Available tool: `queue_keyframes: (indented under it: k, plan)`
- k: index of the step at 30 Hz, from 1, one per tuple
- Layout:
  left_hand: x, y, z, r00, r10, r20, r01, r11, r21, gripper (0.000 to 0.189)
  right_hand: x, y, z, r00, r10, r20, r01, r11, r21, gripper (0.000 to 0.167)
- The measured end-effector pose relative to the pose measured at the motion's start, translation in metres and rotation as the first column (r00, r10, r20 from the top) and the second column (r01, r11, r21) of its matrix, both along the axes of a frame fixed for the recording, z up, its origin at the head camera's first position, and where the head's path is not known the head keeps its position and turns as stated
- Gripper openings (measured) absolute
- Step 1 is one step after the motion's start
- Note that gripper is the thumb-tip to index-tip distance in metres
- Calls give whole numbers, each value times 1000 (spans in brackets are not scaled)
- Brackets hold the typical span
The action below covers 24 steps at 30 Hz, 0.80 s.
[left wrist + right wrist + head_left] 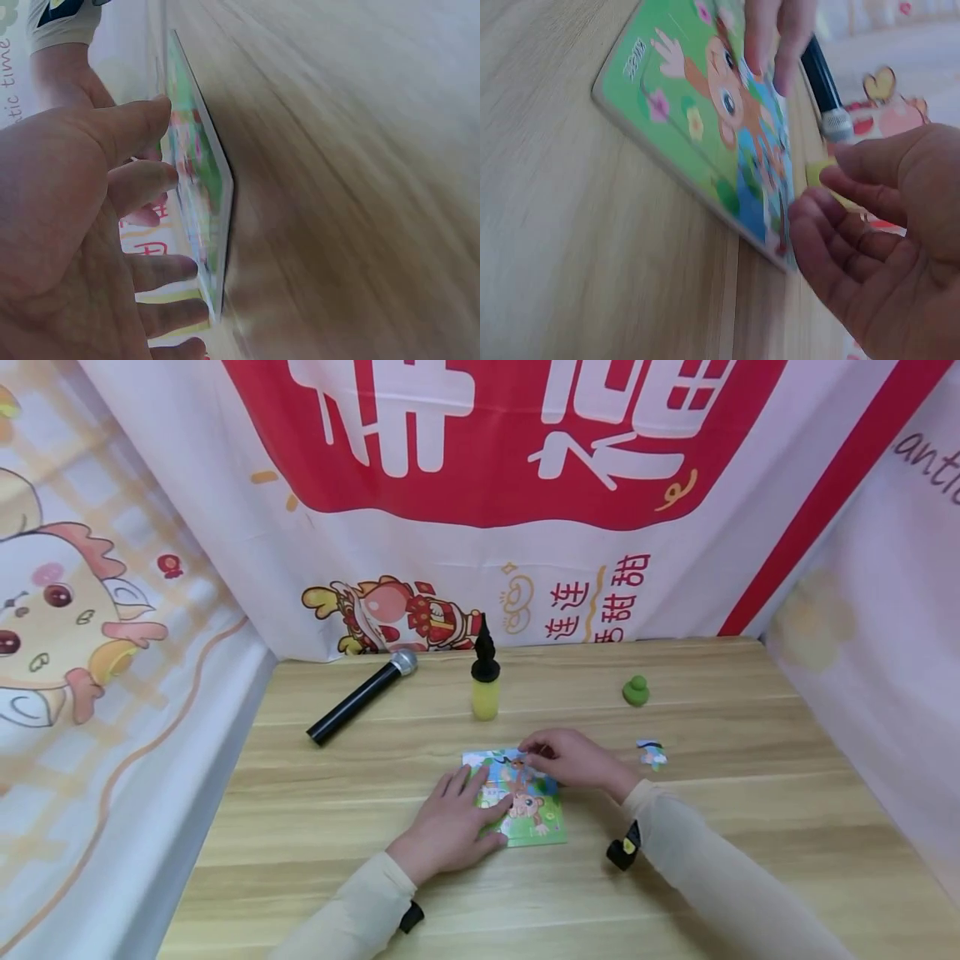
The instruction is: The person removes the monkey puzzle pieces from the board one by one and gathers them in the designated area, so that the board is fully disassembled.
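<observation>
A jigsaw puzzle (542,833) with a monkey picture on a green and blue ground lies flat on the table. My left hand (448,827) rests across its left side with the fingers spread, and in the left wrist view these fingers (161,271) look straight. At the puzzle's upper right is my right hand (573,760). Its fingers (810,232) bend loosely beside the far edge, and no piece shows between thumb and fingers. To the right of that hand lies a loose puzzle piece (652,754), blue and white with a dark line.
A black microphone (360,700) with a silver head lies at the back left. Behind the puzzle stands a yellow bottle (486,697) with a black pointed top. A small green rounded object (636,691) sits at the back right. Printed cloth (435,560) hangs along the table's back edge.
</observation>
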State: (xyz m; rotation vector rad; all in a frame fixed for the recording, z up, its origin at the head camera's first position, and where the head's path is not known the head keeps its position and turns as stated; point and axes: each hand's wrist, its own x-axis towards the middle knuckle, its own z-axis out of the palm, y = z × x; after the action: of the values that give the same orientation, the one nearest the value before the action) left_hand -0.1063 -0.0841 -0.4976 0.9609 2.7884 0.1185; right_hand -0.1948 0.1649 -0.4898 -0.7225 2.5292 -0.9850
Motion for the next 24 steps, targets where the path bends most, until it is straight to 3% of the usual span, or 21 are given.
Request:
queue_keyframes:
  k: [6, 11, 18, 22, 24]
  plan:
    - [-1, -3, -4, 1000, 3, 2, -3, 1000, -24, 60, 1, -17, 2, 996, 38, -75, -28, 992, 120, 20]
    - [-6, -4, -4, 999, 30, -20, -30, 999, 19, 61, 2, -21, -2, 992, 40, -120, -16, 980, 197, 19]
    - [-11, 1, -6, 980, 173, -95, -175, 985, -6, 80, 2, -22, -4, 990, 37, -133, -7, 975, 223, 18]
    - [-12, 5, -8, 971, 188, -151, -195, 980, -39, 82, 3, -23, -4, 986, 49, -160, -12, 975, 220, 17]
    - [-11, 6, -7, 974, 162, -156, -171, 984, -44, 78, 4, -23, -5, 983, 57, -173, -20, 977, 211, 18]
